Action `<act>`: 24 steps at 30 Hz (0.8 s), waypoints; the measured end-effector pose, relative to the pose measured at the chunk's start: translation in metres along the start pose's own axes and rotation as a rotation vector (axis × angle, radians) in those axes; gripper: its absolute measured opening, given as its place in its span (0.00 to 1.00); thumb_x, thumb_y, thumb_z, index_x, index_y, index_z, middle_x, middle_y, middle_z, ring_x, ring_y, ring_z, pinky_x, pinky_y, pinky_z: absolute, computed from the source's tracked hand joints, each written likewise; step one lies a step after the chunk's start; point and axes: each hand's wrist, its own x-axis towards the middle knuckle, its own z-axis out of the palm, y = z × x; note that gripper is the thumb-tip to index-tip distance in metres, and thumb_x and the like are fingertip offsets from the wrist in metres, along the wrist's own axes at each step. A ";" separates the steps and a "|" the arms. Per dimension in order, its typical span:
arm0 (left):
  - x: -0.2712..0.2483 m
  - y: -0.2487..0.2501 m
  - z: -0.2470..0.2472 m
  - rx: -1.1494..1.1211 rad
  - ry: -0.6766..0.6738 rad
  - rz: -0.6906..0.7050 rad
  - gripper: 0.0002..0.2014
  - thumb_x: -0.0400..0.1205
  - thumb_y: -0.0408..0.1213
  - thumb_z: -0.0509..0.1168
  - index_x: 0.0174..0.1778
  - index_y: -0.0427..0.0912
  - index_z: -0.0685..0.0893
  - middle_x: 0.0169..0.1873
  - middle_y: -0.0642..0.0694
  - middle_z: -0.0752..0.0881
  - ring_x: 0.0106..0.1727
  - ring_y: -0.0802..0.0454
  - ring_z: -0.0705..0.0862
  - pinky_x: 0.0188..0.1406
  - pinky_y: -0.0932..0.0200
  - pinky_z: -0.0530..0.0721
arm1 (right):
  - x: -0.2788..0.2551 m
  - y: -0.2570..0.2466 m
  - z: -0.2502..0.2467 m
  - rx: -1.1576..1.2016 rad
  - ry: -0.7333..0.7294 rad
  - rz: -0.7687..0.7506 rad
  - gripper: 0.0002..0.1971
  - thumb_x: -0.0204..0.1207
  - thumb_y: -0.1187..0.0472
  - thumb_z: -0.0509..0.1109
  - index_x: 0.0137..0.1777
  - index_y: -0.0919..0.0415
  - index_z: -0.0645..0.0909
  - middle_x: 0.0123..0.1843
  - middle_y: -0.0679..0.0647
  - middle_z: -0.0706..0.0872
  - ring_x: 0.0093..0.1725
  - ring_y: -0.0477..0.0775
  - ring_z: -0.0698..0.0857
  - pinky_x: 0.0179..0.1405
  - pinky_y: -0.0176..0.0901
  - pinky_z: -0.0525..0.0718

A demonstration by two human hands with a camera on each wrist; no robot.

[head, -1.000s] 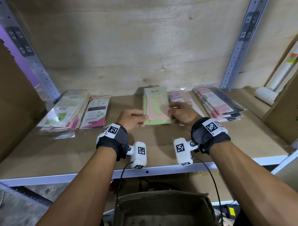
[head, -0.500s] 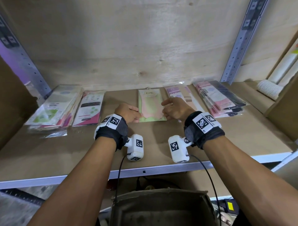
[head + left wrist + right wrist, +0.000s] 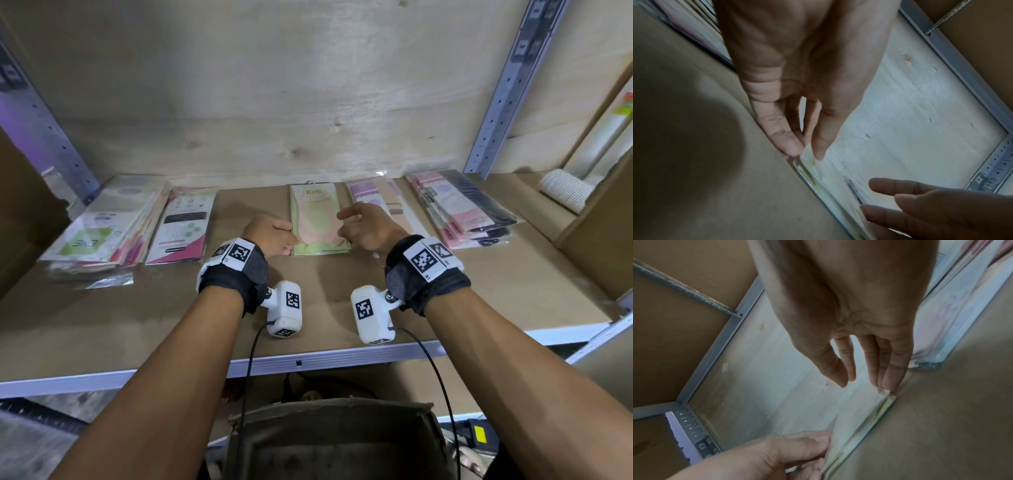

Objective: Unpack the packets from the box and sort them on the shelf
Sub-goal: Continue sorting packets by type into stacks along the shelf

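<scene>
- my left hand [image 3: 270,234] sits at the near left corner of the green and pink packet [image 3: 317,219], which lies flat on the shelf [image 3: 479,294] about mid-width.
- in the left wrist view the thumb and fingertips [image 3: 789,146] of that grip pinch the packet's corner edge.
- my right hand [image 3: 368,228] is at the packet's near right side, fingers loosely spread; in the right wrist view its fingertips [image 3: 888,382] touch the packet's corner and nothing is clasped.
- just right of it lies a purple-topped packet [image 3: 371,193], partly behind my right hand.
- farther right is a stack of pink and black packets [image 3: 459,209].
- to the left lies a white and magenta packet [image 3: 183,229], and beyond it a bigger pile of packets [image 3: 102,226].
- the box [image 3: 335,442] is below the shelf's near edge, open top facing me.
</scene>
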 end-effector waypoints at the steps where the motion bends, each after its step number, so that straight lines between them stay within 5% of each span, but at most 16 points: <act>1: 0.000 0.000 -0.001 -0.002 0.003 -0.012 0.20 0.79 0.21 0.71 0.68 0.26 0.80 0.37 0.38 0.84 0.34 0.49 0.82 0.34 0.66 0.88 | 0.000 0.000 -0.001 -0.003 -0.003 -0.004 0.19 0.78 0.66 0.70 0.70 0.61 0.78 0.64 0.63 0.82 0.62 0.62 0.84 0.68 0.57 0.82; 4: 0.001 0.000 -0.003 0.117 0.074 0.013 0.12 0.78 0.27 0.73 0.56 0.29 0.87 0.34 0.38 0.82 0.38 0.45 0.79 0.41 0.51 0.88 | -0.002 0.001 -0.007 0.031 0.012 -0.039 0.19 0.77 0.68 0.68 0.69 0.61 0.79 0.58 0.57 0.84 0.61 0.61 0.83 0.70 0.59 0.80; 7: -0.002 0.010 -0.003 0.327 0.266 0.145 0.03 0.76 0.33 0.72 0.43 0.45 0.87 0.39 0.46 0.80 0.43 0.49 0.76 0.48 0.55 0.80 | -0.004 0.005 -0.024 0.066 0.135 -0.095 0.14 0.76 0.69 0.67 0.61 0.59 0.84 0.57 0.56 0.87 0.60 0.60 0.85 0.67 0.57 0.83; 10: -0.007 0.030 0.011 0.159 0.250 0.241 0.09 0.77 0.35 0.73 0.53 0.45 0.89 0.48 0.48 0.86 0.49 0.48 0.83 0.59 0.55 0.83 | -0.006 0.015 -0.047 0.110 0.228 -0.093 0.11 0.77 0.69 0.67 0.56 0.58 0.85 0.52 0.53 0.87 0.54 0.56 0.87 0.61 0.57 0.87; 14: -0.019 0.054 0.052 -0.163 -0.014 0.234 0.20 0.80 0.32 0.72 0.68 0.36 0.83 0.52 0.42 0.87 0.47 0.49 0.86 0.54 0.58 0.88 | -0.009 0.031 -0.071 0.089 0.306 -0.066 0.12 0.76 0.68 0.67 0.56 0.57 0.86 0.58 0.55 0.88 0.59 0.56 0.86 0.65 0.55 0.84; 18: -0.022 0.058 0.087 -0.103 -0.169 0.221 0.25 0.79 0.36 0.73 0.73 0.39 0.79 0.60 0.45 0.87 0.59 0.51 0.87 0.63 0.54 0.86 | -0.011 0.042 -0.084 0.012 0.322 -0.030 0.13 0.76 0.65 0.68 0.60 0.56 0.85 0.66 0.55 0.86 0.66 0.55 0.82 0.73 0.54 0.78; 24: -0.016 0.057 0.107 0.048 -0.200 0.160 0.37 0.74 0.48 0.74 0.80 0.45 0.72 0.76 0.46 0.76 0.75 0.48 0.77 0.76 0.47 0.75 | -0.013 0.055 -0.089 0.003 0.203 0.063 0.23 0.77 0.61 0.71 0.73 0.56 0.76 0.72 0.60 0.80 0.70 0.59 0.79 0.74 0.56 0.75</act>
